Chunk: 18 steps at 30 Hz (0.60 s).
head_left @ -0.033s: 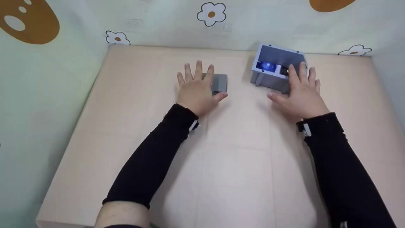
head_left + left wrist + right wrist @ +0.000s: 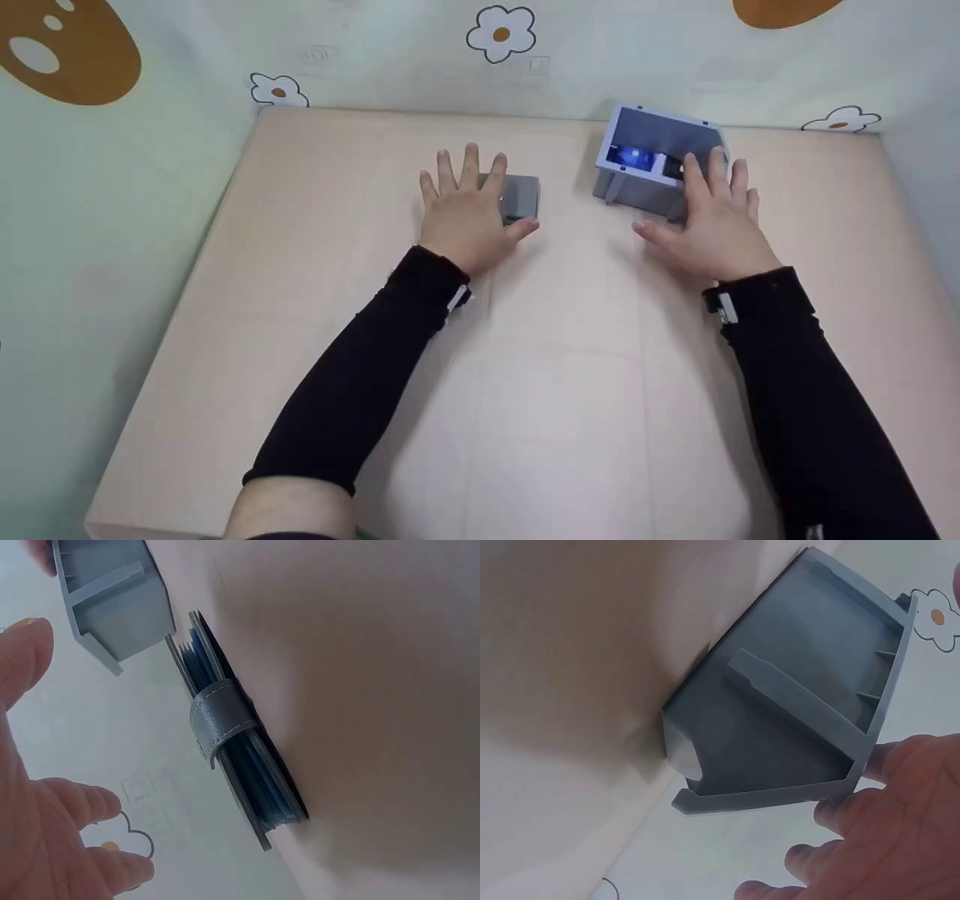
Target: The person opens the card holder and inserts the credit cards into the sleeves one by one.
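Observation:
My left hand (image 2: 465, 221) is spread with straight fingers over a grey card holder (image 2: 523, 196) on the table, covering part of it in the head view. In the left wrist view the card holder (image 2: 221, 716) stands with its layered edge showing, a stitched strap wrapped round it, and the fingers (image 2: 82, 802) apart from it. My right hand (image 2: 720, 225), also spread, is at the near right side of a grey plastic box (image 2: 637, 196). Its fingertips overlap the rim; in the right wrist view they lie right at the edge of the box (image 2: 780, 712).
Inside the box lie a shiny blue item (image 2: 634, 157) and a black-and-white one (image 2: 673, 166), partly hidden by the right hand. A pale cloth covers the table (image 2: 555, 405). Close behind the box rises a wall (image 2: 390, 60) with printed flowers; more wall stands at both sides.

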Available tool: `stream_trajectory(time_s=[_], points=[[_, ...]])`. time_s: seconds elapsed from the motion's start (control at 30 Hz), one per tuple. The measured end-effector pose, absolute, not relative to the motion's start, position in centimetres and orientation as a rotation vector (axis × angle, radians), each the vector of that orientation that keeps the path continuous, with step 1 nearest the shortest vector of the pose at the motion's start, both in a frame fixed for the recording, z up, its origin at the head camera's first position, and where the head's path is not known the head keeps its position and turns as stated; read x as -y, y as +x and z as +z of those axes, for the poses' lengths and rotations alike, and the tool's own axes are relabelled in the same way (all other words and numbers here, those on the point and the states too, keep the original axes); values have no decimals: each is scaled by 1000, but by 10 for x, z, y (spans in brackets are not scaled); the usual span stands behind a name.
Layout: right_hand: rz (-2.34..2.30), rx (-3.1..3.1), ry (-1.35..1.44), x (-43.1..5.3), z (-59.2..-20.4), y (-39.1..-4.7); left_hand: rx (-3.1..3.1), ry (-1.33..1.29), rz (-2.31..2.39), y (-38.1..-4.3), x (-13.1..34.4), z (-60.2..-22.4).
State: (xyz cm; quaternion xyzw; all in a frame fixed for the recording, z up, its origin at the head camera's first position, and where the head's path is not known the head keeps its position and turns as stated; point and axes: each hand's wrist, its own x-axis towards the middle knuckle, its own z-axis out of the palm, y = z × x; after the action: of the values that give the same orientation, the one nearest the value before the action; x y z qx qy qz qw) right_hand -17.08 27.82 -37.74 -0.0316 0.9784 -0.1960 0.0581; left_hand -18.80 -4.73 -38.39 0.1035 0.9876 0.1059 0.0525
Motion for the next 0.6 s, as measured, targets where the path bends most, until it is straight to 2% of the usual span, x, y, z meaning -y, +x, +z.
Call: stream_trajectory(time_s=[0.6], points=[[-712, -2976, 3, -275, -371, -169, -2991, 313, 338, -192, 49, -382]])
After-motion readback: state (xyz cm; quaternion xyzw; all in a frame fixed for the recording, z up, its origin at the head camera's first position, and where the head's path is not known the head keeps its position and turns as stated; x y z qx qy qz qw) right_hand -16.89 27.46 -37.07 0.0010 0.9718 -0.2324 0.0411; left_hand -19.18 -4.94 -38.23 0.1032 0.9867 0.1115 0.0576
